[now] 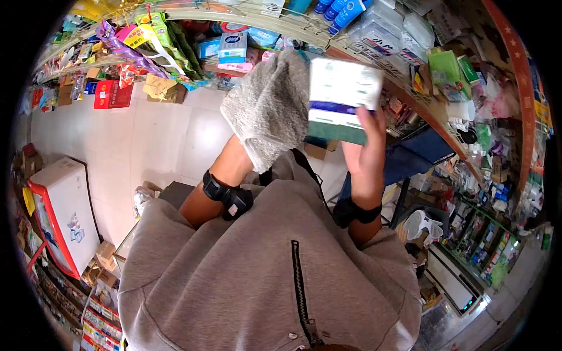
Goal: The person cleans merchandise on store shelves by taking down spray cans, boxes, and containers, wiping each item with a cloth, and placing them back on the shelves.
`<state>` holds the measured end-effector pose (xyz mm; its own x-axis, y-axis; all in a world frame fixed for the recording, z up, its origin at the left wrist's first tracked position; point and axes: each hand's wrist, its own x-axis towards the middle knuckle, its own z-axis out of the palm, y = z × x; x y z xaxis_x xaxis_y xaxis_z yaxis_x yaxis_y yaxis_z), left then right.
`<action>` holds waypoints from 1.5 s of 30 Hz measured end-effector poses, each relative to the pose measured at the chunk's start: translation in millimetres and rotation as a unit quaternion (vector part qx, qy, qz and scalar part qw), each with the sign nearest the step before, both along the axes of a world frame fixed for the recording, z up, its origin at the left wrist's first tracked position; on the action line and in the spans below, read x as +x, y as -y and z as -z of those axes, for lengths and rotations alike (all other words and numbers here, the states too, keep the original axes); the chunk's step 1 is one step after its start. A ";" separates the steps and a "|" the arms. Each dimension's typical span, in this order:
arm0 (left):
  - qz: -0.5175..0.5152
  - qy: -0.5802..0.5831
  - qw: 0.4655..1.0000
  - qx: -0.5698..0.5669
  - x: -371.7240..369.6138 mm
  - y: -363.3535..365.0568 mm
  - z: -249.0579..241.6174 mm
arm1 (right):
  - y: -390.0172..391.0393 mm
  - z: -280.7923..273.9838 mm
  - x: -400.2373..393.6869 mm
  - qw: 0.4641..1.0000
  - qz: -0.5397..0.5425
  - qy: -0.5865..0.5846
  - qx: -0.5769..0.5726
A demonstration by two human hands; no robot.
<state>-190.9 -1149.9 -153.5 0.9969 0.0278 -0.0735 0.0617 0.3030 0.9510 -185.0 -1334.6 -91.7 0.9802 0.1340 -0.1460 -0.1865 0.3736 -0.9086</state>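
A grey terry cloth (272,105) covers my left hand, hiding its fingers, and hangs down to the wrist (231,161). My right hand (367,137) grips a box (342,88) by its lower right edge, with the thumb across its face. White fills the top of that box, a purple band crosses the middle, and the bottom is dark green. The cloth's right edge is right at the box's left side. Both items are raised in front of the shelf. Each wrist wears a black strap.
A curved shelf (281,23) runs ahead, with hanging snack bags (170,47), blue tubes (351,14) and plastic-wrapped packs (386,35). To the left stands a white and red freezer (64,216) on the tiled floor (146,134). A blue chair (410,155) stands at right.
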 end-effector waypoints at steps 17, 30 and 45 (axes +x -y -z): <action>0.015 -0.048 0.998 -0.032 -30.8 13.8 2.7 | -9.9 11.4 -17.0 0.990 -0.031 0.082 -0.112; -0.017 0.101 0.966 0.235 -21.1 -12.3 -8.8 | 32.9 -34.4 2.8 0.848 -0.097 0.272 -0.444; -0.036 0.144 0.910 0.386 -8.2 -3.9 -21.6 | 9.8 -16.8 -8.6 0.794 -0.210 0.331 -0.465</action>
